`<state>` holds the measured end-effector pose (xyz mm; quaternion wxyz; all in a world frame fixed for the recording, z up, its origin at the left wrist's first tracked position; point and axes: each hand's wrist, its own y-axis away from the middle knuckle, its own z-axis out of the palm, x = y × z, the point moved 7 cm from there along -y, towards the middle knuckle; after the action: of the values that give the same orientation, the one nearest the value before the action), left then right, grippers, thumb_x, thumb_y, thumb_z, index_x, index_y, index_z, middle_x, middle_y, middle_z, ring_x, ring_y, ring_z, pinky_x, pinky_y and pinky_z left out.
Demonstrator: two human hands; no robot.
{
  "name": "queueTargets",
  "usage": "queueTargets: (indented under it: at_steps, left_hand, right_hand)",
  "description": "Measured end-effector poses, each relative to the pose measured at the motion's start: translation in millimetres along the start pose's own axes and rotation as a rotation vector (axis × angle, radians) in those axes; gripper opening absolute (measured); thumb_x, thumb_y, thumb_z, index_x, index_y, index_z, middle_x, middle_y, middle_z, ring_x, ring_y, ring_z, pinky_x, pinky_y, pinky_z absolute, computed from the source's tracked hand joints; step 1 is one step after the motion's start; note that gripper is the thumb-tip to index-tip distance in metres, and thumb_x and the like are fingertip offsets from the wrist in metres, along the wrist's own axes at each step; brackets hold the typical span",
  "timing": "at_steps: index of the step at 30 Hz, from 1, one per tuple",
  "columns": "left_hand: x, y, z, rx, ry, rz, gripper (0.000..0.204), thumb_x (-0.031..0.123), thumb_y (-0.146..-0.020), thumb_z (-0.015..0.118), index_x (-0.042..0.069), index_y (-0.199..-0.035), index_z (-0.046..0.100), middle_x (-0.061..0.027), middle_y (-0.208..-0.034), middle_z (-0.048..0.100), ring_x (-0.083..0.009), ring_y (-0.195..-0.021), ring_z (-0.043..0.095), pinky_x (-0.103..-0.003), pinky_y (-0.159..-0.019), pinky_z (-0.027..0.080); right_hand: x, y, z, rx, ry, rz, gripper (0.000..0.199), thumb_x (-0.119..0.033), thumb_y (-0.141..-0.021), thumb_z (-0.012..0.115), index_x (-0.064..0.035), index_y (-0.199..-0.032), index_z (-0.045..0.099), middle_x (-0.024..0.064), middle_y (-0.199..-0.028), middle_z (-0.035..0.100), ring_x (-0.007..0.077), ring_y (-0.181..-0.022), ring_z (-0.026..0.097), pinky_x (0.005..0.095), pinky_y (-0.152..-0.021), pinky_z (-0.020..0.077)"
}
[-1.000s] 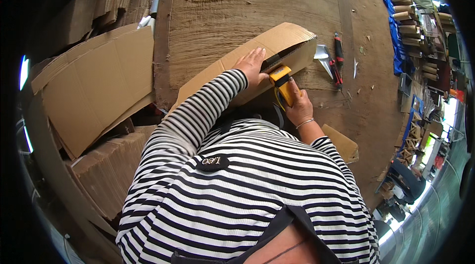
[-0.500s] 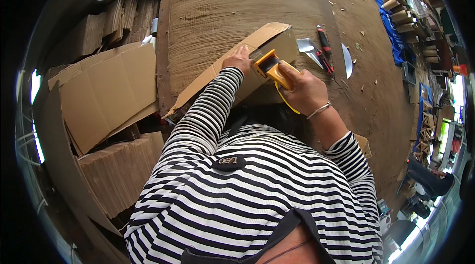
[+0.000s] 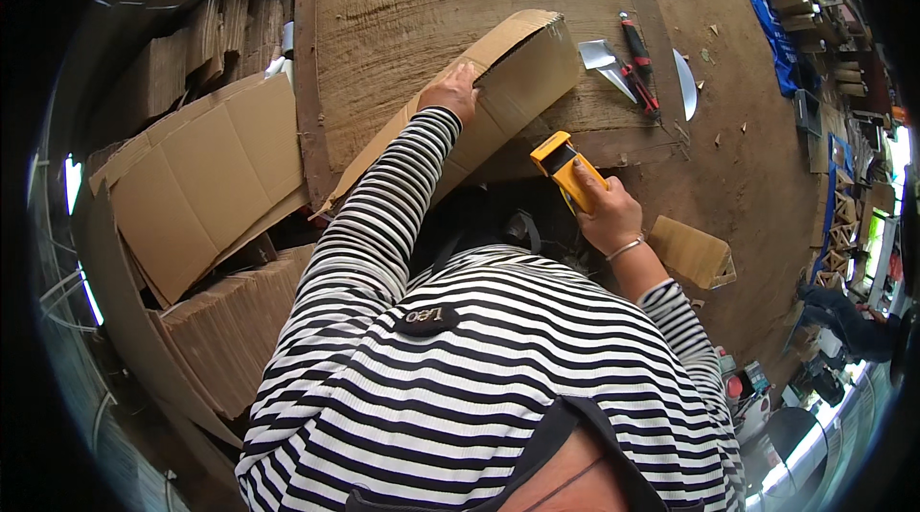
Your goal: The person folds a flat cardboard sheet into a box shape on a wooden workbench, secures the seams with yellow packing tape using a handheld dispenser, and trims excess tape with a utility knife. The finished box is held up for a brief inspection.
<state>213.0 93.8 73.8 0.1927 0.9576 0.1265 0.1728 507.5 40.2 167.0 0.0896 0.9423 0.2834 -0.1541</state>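
Observation:
A long, narrow cardboard box (image 3: pixel 508 95) lies slanted across the near edge of the wooden worktable. My left hand (image 3: pixel 450 92) grips its upper long edge, fingers laid over the cardboard and partly hidden. To the right of the box, and apart from it, my right hand (image 3: pixel 606 213) is wrapped around a yellow hand tool (image 3: pixel 565 167) with a boxy head and a dark insert. The tool's exact kind is unclear. Its head points away from me, toward the table's edge.
Beyond the box lie a bent silvery metal piece (image 3: pixel 606 63), a red-and-black handled tool (image 3: pixel 634 44) and a red-handled tool (image 3: pixel 644 95). Folded cardboard sheets (image 3: pixel 201 181) and stacked cardboard (image 3: pixel 235 330) stand left. A cardboard piece (image 3: pixel 690 251) lies on the floor at right.
My right hand has drawn the yellow tool away from the box's side, toward me and to the right. My left hand stays on the box edge.

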Motion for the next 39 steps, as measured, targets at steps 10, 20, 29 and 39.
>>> queueTargets:
  at_steps: [10, 20, 29, 39]
  left_hand:
    - [1.4, -7.0, -2.3, -0.063, -0.048, 0.143, 0.056, 0.028, -0.096, 0.046, 0.002, -0.142, 0.029, -0.016, -0.148, 0.031, -0.027, -0.136, 0.032, -0.035, -0.111, 0.029]
    - [21.1, -19.4, -11.8, -0.162, -0.039, -0.074, 0.066, 0.046, -0.093, 0.048, 0.0, -0.138, 0.034, -0.017, -0.146, 0.035, -0.0273, -0.133, 0.038, -0.038, -0.106, 0.036]
    - [9.1, -22.5, -10.5, -0.044, -0.018, -0.055, 0.054, 0.046, -0.092, 0.049, 0.002, -0.122, 0.047, -0.0153, -0.132, 0.05, -0.0273, -0.122, 0.05, -0.04, -0.098, 0.044]
    - [10.3, -23.3, -14.8, -0.059, -0.057, -0.062, 0.068, 0.049, -0.093, 0.047, 0.0, -0.138, 0.035, -0.018, -0.143, 0.04, -0.0268, -0.132, 0.039, -0.036, -0.107, 0.035]
  right_hand:
    - [13.4, -62.3, 101.9, -0.187, 0.039, 0.09, 0.073, -0.023, -0.073, 0.072, -0.04, -0.136, 0.041, 0.0122, -0.09, 0.055, 0.0313, -0.074, 0.064, 0.0414, -0.065, 0.0537]
    - [9.4, -63.8, 117.7, -0.226, 0.064, 0.138, 0.068, -0.021, -0.076, 0.068, -0.0398, -0.135, 0.042, 0.0148, -0.091, 0.055, 0.0335, -0.076, 0.065, 0.0421, -0.065, 0.0542]
    - [-35.1, -133.0, 83.9, -0.744, 0.192, 0.205, 0.045, -0.031, -0.082, 0.059, -0.0168, -0.124, 0.058, 0.0121, -0.111, 0.066, 0.0267, -0.105, 0.063, 0.0394, -0.085, 0.051]
    - [81.2, -59.5, 115.2, -0.163, -0.509, 0.744, 0.074, -0.026, -0.074, 0.069, -0.0162, -0.141, 0.038, 0.018, -0.113, 0.064, 0.0296, -0.101, 0.064, 0.0372, -0.087, 0.0487]
